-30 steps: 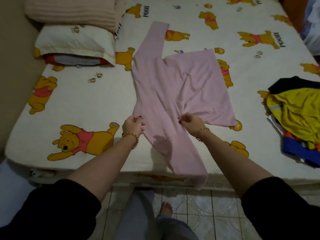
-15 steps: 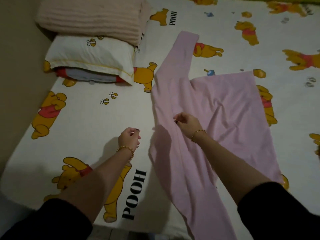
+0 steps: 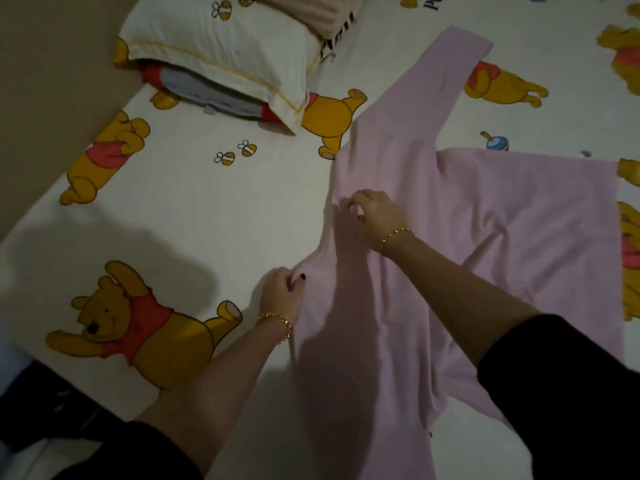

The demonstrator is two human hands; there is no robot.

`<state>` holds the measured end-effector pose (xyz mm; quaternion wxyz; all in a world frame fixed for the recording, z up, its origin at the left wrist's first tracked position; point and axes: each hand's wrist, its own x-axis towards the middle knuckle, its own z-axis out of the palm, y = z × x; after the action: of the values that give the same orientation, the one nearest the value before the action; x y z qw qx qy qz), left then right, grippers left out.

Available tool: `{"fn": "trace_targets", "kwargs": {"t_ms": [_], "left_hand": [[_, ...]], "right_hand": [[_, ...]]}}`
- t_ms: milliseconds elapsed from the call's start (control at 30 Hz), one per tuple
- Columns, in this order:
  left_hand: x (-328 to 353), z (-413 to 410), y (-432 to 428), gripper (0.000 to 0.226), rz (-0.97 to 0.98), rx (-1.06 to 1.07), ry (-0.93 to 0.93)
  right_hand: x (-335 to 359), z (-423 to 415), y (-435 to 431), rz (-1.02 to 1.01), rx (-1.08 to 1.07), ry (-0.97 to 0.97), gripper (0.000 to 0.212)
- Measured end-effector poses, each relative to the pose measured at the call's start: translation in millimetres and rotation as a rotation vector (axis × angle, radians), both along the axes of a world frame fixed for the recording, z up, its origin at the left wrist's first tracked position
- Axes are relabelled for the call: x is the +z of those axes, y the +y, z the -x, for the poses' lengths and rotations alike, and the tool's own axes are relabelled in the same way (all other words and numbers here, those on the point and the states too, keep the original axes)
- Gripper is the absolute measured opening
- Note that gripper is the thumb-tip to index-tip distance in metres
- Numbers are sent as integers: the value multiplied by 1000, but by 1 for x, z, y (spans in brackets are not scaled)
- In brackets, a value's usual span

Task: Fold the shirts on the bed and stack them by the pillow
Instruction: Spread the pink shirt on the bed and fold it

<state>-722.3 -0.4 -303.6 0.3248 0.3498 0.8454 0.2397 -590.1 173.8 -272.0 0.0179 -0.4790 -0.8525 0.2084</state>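
Observation:
A pale pink long-sleeved shirt (image 3: 485,220) lies spread on the bed, one sleeve stretched up toward the pillow side, the other trailing down toward me. My left hand (image 3: 282,294) pinches the shirt's left edge near the shoulder. My right hand (image 3: 374,216) pinches the fabric a little higher, close to the collar area, lifting a small ridge of cloth. Both wrists wear gold bracelets. A white pillow (image 3: 221,53) lies at the top left.
The bed sheet (image 3: 207,209) is white with yellow bear prints. A pinkish folded blanket (image 3: 311,8) sits behind the pillow. A beige wall (image 3: 45,81) runs along the left. The bed's near edge is at the lower left.
My left hand has moved right from the bare sheet and taken hold of the shirt's edge. My right hand stays on the shirt near the collar. The view has shifted closer.

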Motion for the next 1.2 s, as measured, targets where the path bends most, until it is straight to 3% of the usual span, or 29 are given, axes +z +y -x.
{"fn": "trace_targets", "kwargs": {"t_ms": [167, 300, 500, 733, 867, 1033, 1133, 1200], "left_hand": [[2, 2, 0, 16, -129, 219, -93], [-2, 8, 2, 13, -168, 248, -131], [2, 21, 2, 11, -241, 243, -96], [11, 74, 24, 9, -331, 292, -33], [21, 114, 46, 11, -390, 259, 46], [2, 155, 51, 11, -244, 226, 47], [-13, 167, 44, 21, -80, 163, 54], [-15, 169, 42, 29, -72, 111, 131]], "right_hand": [[8, 35, 37, -87, 218, -128, 60], [-3, 59, 55, -138, 406, -423, 78], [-18, 68, 57, -167, 205, -625, 41], [13, 105, 77, -230, -154, -262, 26], [27, 138, 94, -180, -316, 15, 29], [7, 168, 94, 17, -243, 266, 49], [-15, 158, 76, 128, -228, 225, 51], [-26, 143, 61, 118, -249, 217, 46]]}}
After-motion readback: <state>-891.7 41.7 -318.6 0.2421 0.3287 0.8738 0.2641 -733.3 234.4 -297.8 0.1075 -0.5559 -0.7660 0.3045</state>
